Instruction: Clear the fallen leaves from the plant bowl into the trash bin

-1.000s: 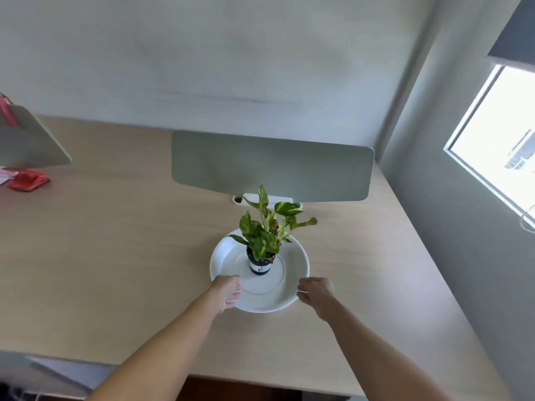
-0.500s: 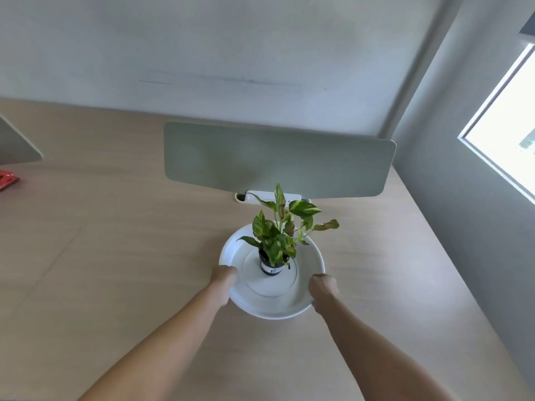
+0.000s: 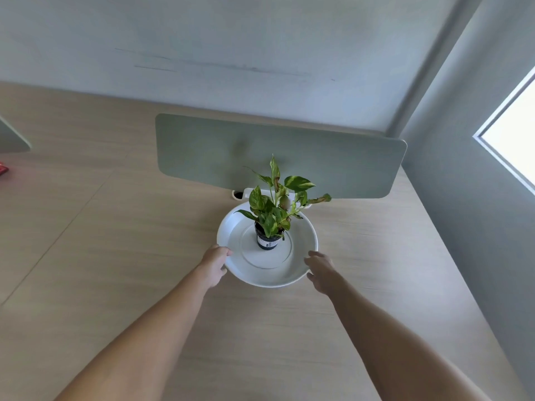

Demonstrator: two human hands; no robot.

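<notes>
A white plant bowl (image 3: 301,235) stands on the wooden desk, just in front of a grey-green divider panel. In its middle is a small black pot (image 3: 267,243) holding a green and yellow leafy plant (image 3: 275,204); some leaf tips are brown. The bare white floor of the bowl shows no loose leaves. My left hand (image 3: 214,264) grips the bowl's near-left rim, thumb over the edge. My right hand (image 3: 320,270) cups the near-right rim with its fingers a little apart. No trash bin is in view.
The divider panel (image 3: 333,163) stands upright right behind the plant, with a cable hole (image 3: 238,194) at its foot. A wall and a window (image 3: 515,140) close off the right side. A red object (image 3: 2,169) lies at the far left edge.
My head has tilted, so the red object and left panel slid out of view. Both hands stay at the bowl's rim; the right hand's fingers have spread slightly.
</notes>
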